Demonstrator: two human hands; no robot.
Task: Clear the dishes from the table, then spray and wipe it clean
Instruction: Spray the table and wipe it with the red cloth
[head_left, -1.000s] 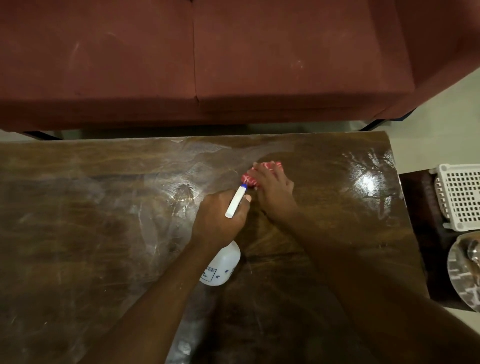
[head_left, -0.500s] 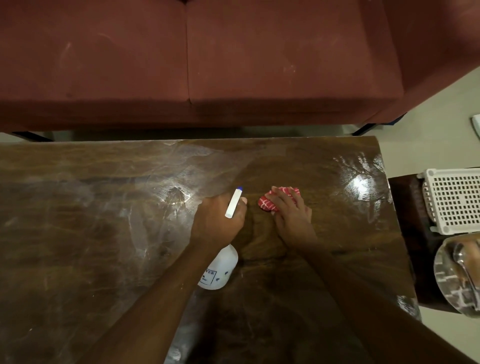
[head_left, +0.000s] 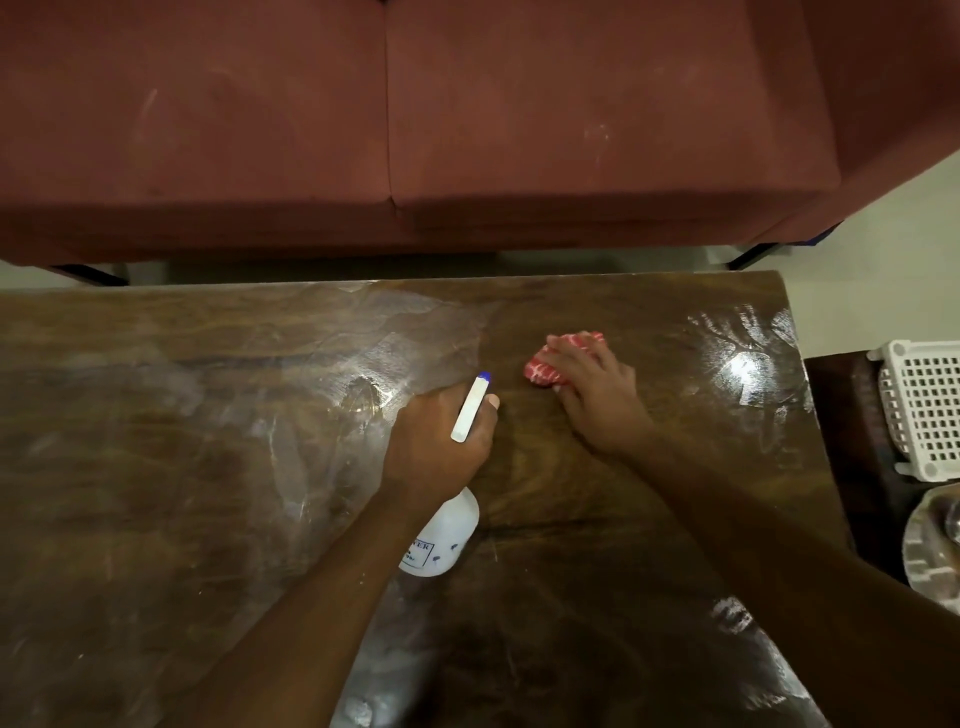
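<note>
A dark wooden table fills the lower view, smeared with wet streaks on its left and middle. My left hand grips a white spray bottle by its neck, with the blue-tipped nozzle pointing to the far side. To its right, my right hand presses flat on a crumpled red-and-white cloth against the tabletop. Most of the cloth is hidden under the fingers.
A dark red sofa runs along the table's far edge. Off the right end stands a lower dark stand with a white perforated basket and a clear glass dish. Pale floor shows at the far right.
My right hand has slid the cloth to the right and slightly nearer across the table. The left hand with the bottle has stayed in place.
</note>
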